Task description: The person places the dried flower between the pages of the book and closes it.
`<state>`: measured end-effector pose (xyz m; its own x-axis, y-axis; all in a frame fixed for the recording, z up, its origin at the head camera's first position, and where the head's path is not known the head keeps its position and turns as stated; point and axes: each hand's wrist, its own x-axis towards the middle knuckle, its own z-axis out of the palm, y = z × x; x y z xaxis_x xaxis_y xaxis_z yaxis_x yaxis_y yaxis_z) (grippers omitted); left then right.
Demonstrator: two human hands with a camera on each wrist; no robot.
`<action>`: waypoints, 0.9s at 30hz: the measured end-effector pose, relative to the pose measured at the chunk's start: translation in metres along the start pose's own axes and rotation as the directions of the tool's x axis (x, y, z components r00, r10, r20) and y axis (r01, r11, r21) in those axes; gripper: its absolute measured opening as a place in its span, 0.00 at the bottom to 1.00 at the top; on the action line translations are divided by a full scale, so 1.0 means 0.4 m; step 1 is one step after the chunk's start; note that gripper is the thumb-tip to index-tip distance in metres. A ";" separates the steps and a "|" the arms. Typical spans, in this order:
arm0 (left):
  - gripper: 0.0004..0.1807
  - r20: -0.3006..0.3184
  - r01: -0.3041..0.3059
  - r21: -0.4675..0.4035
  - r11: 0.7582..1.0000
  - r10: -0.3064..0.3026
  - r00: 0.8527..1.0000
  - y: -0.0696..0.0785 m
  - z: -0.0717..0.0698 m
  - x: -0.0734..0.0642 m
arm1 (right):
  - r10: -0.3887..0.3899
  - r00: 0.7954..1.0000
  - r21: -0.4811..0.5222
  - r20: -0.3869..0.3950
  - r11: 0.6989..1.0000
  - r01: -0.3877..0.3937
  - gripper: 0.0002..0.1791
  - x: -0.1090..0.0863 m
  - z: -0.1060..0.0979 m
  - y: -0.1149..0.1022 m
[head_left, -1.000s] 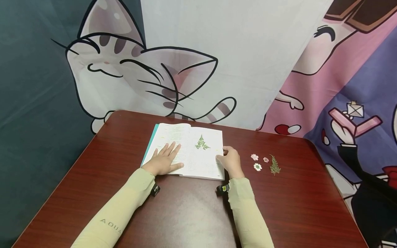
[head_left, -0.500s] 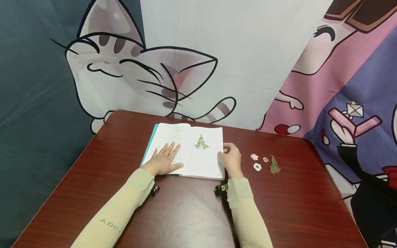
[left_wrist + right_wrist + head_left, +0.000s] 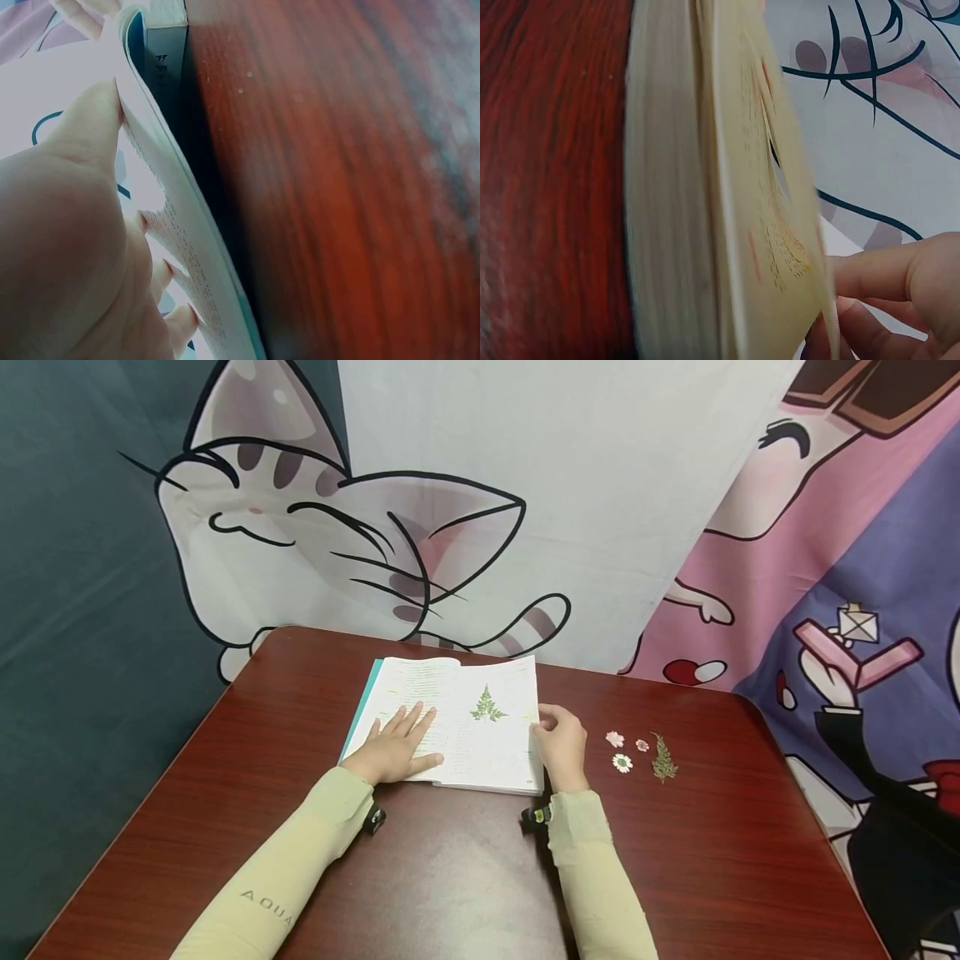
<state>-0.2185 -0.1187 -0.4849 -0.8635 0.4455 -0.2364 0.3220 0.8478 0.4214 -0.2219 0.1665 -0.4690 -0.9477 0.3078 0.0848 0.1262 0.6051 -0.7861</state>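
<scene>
Right of one open white-paged book (image 3: 457, 735) on the brown wooden counter (image 3: 450, 877) lie three small round flowers (image 3: 622, 763), one green sprig (image 3: 663, 760). Left hand (image 3: 393, 755) rests flat on the book; right hand (image 3: 562, 750) pinches its page.

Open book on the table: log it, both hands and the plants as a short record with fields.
Book: open on the table
Left hand: fingers spread on the left page
Right hand: pinches the raised outer edge of the right page; sheet count unclear
On that page: green leaf
Right of book: larger pink flower, smaller pink flower, white flower, green sprig
</scene>
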 end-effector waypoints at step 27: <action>0.47 0.004 0.002 -0.010 1.000 -0.002 1.000 -0.002 0.003 0.003 | -0.110 0.994 0.246 0.025 0.964 0.101 0.13 -0.002 -0.033 -0.061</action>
<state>-0.2194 -0.1185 -0.4866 -0.8624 0.4453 -0.2409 0.3167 0.8458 0.4294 -0.2204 0.1612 -0.4416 -0.9629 0.2203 0.1555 -0.0461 0.4337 -0.8999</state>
